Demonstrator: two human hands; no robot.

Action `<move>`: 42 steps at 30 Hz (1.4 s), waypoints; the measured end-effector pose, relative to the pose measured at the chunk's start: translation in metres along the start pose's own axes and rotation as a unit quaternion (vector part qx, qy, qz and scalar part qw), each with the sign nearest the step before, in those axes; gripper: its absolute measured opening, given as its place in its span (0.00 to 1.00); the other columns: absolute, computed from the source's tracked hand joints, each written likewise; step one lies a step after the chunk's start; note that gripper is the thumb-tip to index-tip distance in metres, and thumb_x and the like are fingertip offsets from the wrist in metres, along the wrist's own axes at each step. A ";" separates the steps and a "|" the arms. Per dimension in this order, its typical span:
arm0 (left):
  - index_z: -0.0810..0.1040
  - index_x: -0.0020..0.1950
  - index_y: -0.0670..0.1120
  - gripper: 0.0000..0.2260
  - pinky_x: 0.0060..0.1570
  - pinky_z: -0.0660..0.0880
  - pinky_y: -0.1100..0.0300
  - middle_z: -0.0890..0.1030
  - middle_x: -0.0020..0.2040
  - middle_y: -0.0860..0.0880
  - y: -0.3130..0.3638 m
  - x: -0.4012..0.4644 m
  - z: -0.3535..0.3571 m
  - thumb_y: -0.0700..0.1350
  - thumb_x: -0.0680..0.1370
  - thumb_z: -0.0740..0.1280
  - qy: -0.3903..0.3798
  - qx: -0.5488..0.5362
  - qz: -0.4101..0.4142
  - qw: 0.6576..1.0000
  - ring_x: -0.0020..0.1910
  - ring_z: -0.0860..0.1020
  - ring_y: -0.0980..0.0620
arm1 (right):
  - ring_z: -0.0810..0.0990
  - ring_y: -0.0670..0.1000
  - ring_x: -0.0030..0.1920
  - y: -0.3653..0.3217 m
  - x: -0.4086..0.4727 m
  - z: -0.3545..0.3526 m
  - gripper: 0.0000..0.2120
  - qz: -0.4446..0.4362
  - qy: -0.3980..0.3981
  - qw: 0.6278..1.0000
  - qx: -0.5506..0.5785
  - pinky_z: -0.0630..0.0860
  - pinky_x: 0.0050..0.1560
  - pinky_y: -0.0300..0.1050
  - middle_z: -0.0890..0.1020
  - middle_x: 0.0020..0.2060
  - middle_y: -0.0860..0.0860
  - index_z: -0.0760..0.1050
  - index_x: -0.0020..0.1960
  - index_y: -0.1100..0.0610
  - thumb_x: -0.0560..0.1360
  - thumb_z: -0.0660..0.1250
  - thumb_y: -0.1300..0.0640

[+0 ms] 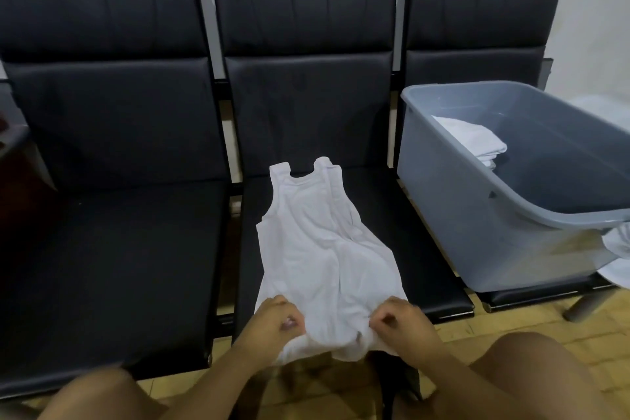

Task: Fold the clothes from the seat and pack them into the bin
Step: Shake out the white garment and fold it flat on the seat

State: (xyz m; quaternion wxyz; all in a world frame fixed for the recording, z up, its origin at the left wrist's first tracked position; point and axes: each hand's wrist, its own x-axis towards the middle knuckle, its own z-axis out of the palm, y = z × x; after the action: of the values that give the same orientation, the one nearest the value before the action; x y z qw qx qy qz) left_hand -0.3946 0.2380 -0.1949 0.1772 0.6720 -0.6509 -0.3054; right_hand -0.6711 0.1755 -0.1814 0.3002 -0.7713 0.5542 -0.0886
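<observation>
A white sleeveless vest [317, 249] lies lengthwise on the middle black seat [409, 242], straps toward the backrest, hem hanging over the front edge. My left hand [278, 319] grips the hem's left corner with curled fingers. My right hand [397, 317] pinches the hem's right corner. A grey plastic bin [477, 215] stands on the right seat, tilted toward me, with folded white clothes [474, 141] stacked at its far end.
The left black seat [112, 249] is beside the middle one. More white cloth [617, 249] lies to the right of the bin, partly under it. Yellow tiled floor [511, 327] shows below the seats' front edge, with my knees at the bottom.
</observation>
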 end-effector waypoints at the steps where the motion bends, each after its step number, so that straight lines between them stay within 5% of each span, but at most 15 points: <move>1: 0.78 0.39 0.59 0.11 0.52 0.73 0.69 0.78 0.48 0.59 -0.002 0.002 -0.004 0.45 0.79 0.71 0.002 -0.040 0.000 0.999 0.49 0.77 0.58 | 0.80 0.43 0.45 0.003 0.001 -0.006 0.10 0.023 0.017 0.998 0.052 0.77 0.49 0.35 0.82 0.42 0.41 0.79 0.37 0.44 0.77 0.70 0.53; 7: 0.78 0.46 0.52 0.06 0.48 0.74 0.65 0.82 0.42 0.58 -0.002 0.012 -0.016 0.44 0.82 0.68 0.044 -0.160 -0.053 0.985 0.45 0.80 0.59 | 0.81 0.49 0.40 -0.003 0.003 -0.029 0.05 0.091 0.117 0.963 0.224 0.74 0.37 0.35 0.81 0.40 0.52 0.75 0.48 0.56 0.81 0.67 0.55; 15: 0.65 0.53 0.51 0.07 0.34 0.65 0.59 0.67 0.37 0.48 0.008 0.027 -0.024 0.45 0.86 0.50 0.050 -0.139 -0.135 0.980 0.34 0.65 0.53 | 0.79 0.50 0.48 -0.011 0.022 -0.037 0.05 0.091 0.102 0.970 0.199 0.74 0.43 0.38 0.79 0.49 0.51 0.67 0.59 0.52 0.85 0.57 0.53; 17: 0.65 0.53 0.55 0.04 0.36 0.67 0.58 0.70 0.38 0.49 0.013 0.026 -0.030 0.53 0.85 0.56 0.028 -0.128 -0.125 0.983 0.34 0.68 0.54 | 0.80 0.51 0.47 -0.013 0.025 -0.041 0.03 0.085 0.108 0.970 0.198 0.78 0.44 0.43 0.80 0.47 0.51 0.68 0.58 0.49 0.85 0.58 0.52; 18: 0.65 0.55 0.56 0.11 0.37 0.69 0.59 0.73 0.42 0.51 0.015 0.024 -0.033 0.59 0.81 0.63 0.004 -0.107 -0.122 0.987 0.36 0.72 0.54 | 0.80 0.52 0.46 -0.013 0.026 -0.044 0.04 0.077 0.102 0.974 0.188 0.78 0.45 0.45 0.80 0.46 0.51 0.68 0.58 0.48 0.84 0.60 0.51; 21: 0.62 0.63 0.59 0.34 0.43 0.74 0.58 0.72 0.54 0.58 0.013 0.017 -0.043 0.68 0.65 0.74 -0.075 0.088 -0.057 0.992 0.47 0.75 0.55 | 0.78 0.48 0.46 -0.012 0.026 -0.057 0.19 0.029 -0.021 0.997 0.069 0.75 0.45 0.42 0.78 0.48 0.48 0.66 0.60 0.43 0.76 0.69 0.39; 24: 0.62 0.65 0.57 0.31 0.41 0.73 0.60 0.69 0.56 0.57 0.004 0.016 -0.049 0.62 0.69 0.72 -0.079 0.214 0.031 0.973 0.47 0.73 0.56 | 0.76 0.48 0.57 -0.007 0.022 -0.067 0.39 -0.079 -0.166 0.964 -0.192 0.74 0.58 0.46 0.72 0.62 0.41 0.59 0.70 0.36 0.65 0.74 0.31; 26: 0.62 0.68 0.55 0.27 0.35 0.66 0.65 0.69 0.58 0.55 0.001 0.015 -0.051 0.53 0.73 0.70 -0.076 0.253 0.067 0.962 0.47 0.70 0.57 | 0.74 0.49 0.62 -0.001 0.019 -0.067 0.46 -0.159 -0.186 0.917 -0.314 0.73 0.63 0.47 0.67 0.68 0.43 0.51 0.76 0.37 0.68 0.75 0.35; 32: 0.57 0.75 0.51 0.34 0.40 0.68 0.58 0.65 0.66 0.48 -0.002 0.008 -0.053 0.35 0.73 0.68 -0.082 0.382 0.036 0.920 0.58 0.72 0.50 | 0.75 0.56 0.60 0.010 0.010 -0.065 0.44 -0.188 -0.151 0.869 -0.432 0.72 0.48 0.44 0.60 0.73 0.55 0.41 0.80 0.43 0.77 0.67 0.61; 37: 0.60 0.71 0.53 0.28 0.34 0.63 0.64 0.67 0.54 0.54 -0.010 0.000 -0.067 0.32 0.75 0.63 -0.132 0.296 0.034 0.945 0.44 0.69 0.54 | 0.75 0.51 0.58 0.011 0.006 -0.069 0.32 -0.176 -0.129 0.896 -0.386 0.67 0.47 0.42 0.64 0.70 0.50 0.51 0.78 0.47 0.79 0.63 0.55; 42: 0.65 0.58 0.57 0.16 0.36 0.68 0.61 0.73 0.43 0.53 -0.009 -0.011 -0.086 0.36 0.79 0.59 -0.162 0.160 0.008 0.974 0.39 0.71 0.54 | 0.74 0.47 0.50 -0.001 0.006 -0.081 0.20 -0.184 -0.052 0.922 -0.336 0.63 0.48 0.38 0.72 0.60 0.46 0.67 0.65 0.47 0.75 0.68 0.58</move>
State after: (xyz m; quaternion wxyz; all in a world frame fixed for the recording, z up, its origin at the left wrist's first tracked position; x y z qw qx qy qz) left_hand -0.3319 0.2363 -0.1344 -0.0385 0.6279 -0.7168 -0.3007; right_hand -0.7064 0.1409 -0.1167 0.0302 -0.9188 0.3833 0.0894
